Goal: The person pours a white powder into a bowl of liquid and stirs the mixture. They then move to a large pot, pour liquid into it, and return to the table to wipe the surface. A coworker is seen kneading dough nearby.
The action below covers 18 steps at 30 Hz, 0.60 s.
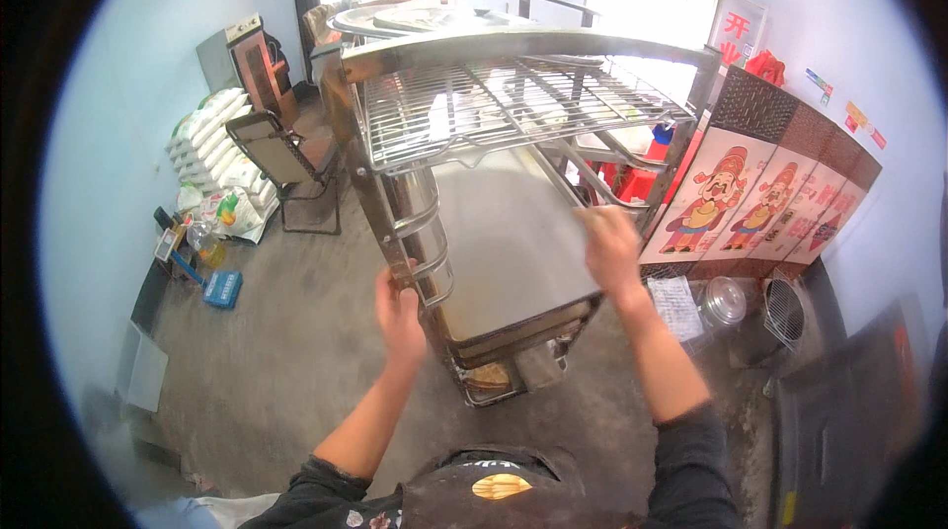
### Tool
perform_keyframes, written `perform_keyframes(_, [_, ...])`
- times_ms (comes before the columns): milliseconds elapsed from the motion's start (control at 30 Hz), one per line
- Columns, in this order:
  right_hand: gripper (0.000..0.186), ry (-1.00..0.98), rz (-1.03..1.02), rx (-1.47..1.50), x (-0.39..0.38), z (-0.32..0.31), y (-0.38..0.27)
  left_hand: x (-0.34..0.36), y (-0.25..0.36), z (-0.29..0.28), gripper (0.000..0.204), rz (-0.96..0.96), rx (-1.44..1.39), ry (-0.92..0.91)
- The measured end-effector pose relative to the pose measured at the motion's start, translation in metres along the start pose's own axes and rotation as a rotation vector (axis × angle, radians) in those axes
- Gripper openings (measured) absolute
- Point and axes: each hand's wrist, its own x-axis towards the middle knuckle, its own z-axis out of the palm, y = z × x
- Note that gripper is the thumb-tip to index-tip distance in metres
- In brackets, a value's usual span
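Observation:
A tall metal rack stands before me with a wire shelf near its top and curved side rails. Lower down in it lies a large flat metal tray with a pale surface and a dark rim. My left hand is closed at the rack's left post, its fingers partly hidden behind the metal. Over the right edge of the tray, my right hand is curled closed. Slight blur and the turn of the fist hide what, if anything, those fingers hold.
Stacked white sacks and a folding chair stand at the left, near a blue box. At the right are a printed folding screen, a round metal lid and a dark bin-like object. Round metal pans top the rack.

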Motion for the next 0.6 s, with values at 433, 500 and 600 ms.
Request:
perform_keyframes(433, [0.032,-0.548,0.029,-0.216,-0.035,0.115,0.065,-0.308,-0.119,-0.161,0.043,-0.698,0.841,0.27])
perform_keyframes(500, [0.033,-0.558,0.03,-0.25,-0.036,0.114,0.065,-0.37,-0.12,-0.183,0.045,-0.864,1.003,0.305])
perform_keyframes(600, [0.036,-0.656,0.097,-0.186,-0.036,0.113,0.064,-0.443,-0.118,-0.197,0.048,-0.958,1.128,0.253])
